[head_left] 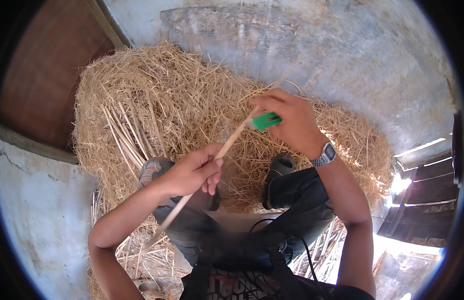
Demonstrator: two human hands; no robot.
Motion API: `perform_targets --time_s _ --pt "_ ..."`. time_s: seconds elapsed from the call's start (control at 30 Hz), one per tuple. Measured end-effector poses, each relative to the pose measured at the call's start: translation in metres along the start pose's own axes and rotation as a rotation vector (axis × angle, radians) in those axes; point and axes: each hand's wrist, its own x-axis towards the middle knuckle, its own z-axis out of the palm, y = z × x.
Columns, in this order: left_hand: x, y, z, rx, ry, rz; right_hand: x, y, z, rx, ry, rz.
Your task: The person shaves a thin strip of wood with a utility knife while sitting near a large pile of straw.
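Observation:
My left hand (196, 170) is closed around a long pale stick (173, 214), seemingly wood or bamboo. It slants from beside my left knee up toward my right hand (290, 120). That hand grips a green-handled knife (266, 120), its front end against the upper part of the stick. The blade itself is too blurred to make out. A thin pale curl (292, 84) loops just beyond my right fingers.
A big heap of straw (157, 75) lies in front of me, against a grey wall (312, 40). Several pale sticks (124, 130) rest on it by my left knee. More sticks (326, 250) lie at right. A black cord (308, 255) hangs near my right thigh.

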Motion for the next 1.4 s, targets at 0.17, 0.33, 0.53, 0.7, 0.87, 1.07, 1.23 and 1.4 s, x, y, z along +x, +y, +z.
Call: perform_targets --time_s 0.17,0.33,0.53,0.7,0.87,1.07,1.23,1.4 --pt "0.029 -0.024 0.012 -0.176 0.213 0.33 0.007 -0.008 -0.01 -0.144 0.007 0.255" --pt "0.054 -0.028 0.034 -0.287 0.297 0.428 -0.003 0.007 0.015 -0.049 -0.187 0.354" --pt "0.04 -0.031 0.042 -0.176 0.347 0.449 -0.001 -0.006 0.022 0.105 -0.414 0.367" --pt "0.036 -0.03 0.039 -0.136 0.424 0.45 0.004 -0.008 0.029 0.038 -0.468 0.316" --pt "0.037 -0.037 0.033 -0.16 0.445 0.454 0.012 -0.012 0.038 0.059 -0.537 0.374" --pt "0.038 -0.038 0.031 -0.167 0.439 0.472 0.009 -0.008 0.049 0.0 -0.563 0.301" --pt "0.039 -0.038 0.033 -0.17 0.449 0.484 0.011 -0.011 0.044 0.014 -0.545 0.378" --pt "0.038 -0.037 0.033 -0.146 0.458 0.469 0.009 -0.009 0.041 -0.008 -0.557 0.376"
